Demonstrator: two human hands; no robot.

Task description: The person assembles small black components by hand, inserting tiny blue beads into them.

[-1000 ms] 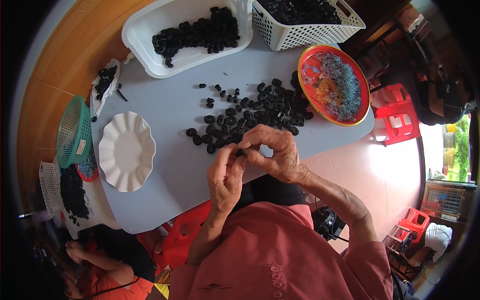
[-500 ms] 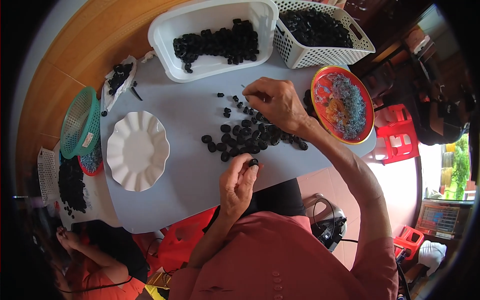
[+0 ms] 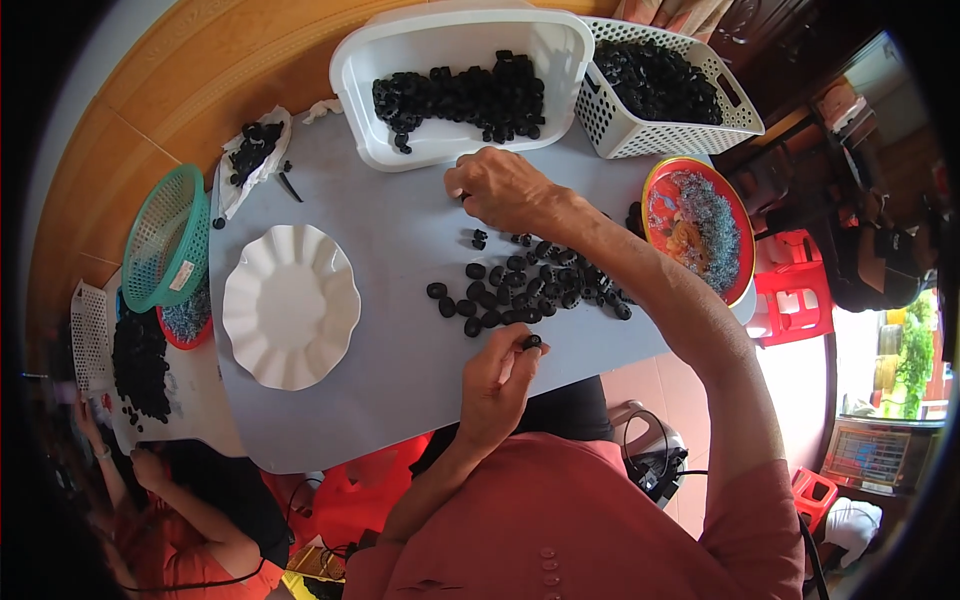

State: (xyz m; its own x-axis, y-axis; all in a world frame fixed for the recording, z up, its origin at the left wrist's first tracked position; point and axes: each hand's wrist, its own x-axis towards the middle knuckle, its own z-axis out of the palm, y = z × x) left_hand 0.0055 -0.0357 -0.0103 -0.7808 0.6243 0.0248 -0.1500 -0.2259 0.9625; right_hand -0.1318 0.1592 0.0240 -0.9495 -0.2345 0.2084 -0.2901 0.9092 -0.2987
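Near the table's front edge my left hand pinches a small black oval plastic part between thumb and fingertips. Reaching across the table, my right hand has its fingers closed and pointing down just below the white tub. A dark bit shows at its fingertips, mostly hidden, so what it holds is unclear. Between the hands lies a loose group of black oval parts. A few smaller black pieces lie under the right wrist.
A white tub and a perforated white basket hold black parts at the back. At right is a red plate of small silvery pieces; at left, a scalloped white plate and green basket. Another person's arm shows lower left.
My right hand has moved left and away from me, from the near small pieces to the spot below the tub. My left hand keeps its part. The whole view has shifted slightly.
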